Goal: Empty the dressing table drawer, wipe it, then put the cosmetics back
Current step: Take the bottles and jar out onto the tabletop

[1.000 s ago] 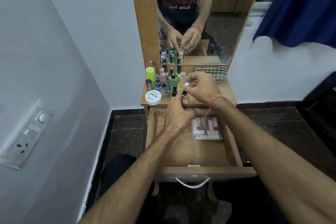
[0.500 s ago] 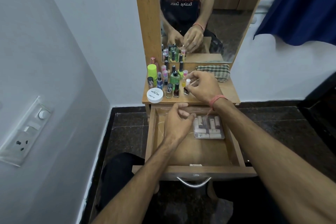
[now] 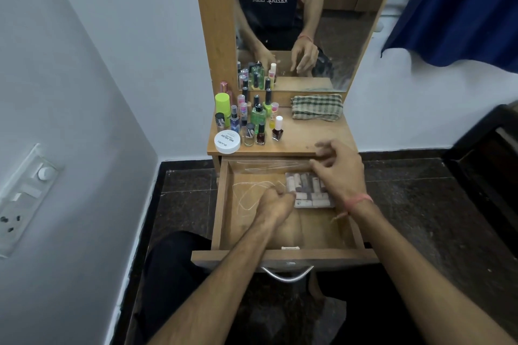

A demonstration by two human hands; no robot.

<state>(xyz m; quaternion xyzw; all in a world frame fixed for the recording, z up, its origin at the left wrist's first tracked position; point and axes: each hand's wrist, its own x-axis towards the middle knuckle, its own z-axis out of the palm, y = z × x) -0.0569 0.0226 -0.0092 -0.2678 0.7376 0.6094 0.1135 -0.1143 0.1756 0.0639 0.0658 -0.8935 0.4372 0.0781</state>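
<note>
Head view: wooden drawer (image 3: pixel 224 204) pulled open; clear plastic box (image 3: pixel 308 190) of small tubes inside at its back right. Left hand (image 3: pixel 276 202) curled beside the box, grip unclear; right hand (image 3: pixel 336 173) loosely spread above it.

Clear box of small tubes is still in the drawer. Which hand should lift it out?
Probably the left hand: it is low in the drawer, at the clear box's near-left corner. The right hand hovers above its far edge.

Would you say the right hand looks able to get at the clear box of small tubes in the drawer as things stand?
Probably yes. The right hand hovers just over the clear box in the open drawer, with nothing lying on top of it. The left hand sits at its left edge, leaving the right side free.
</note>
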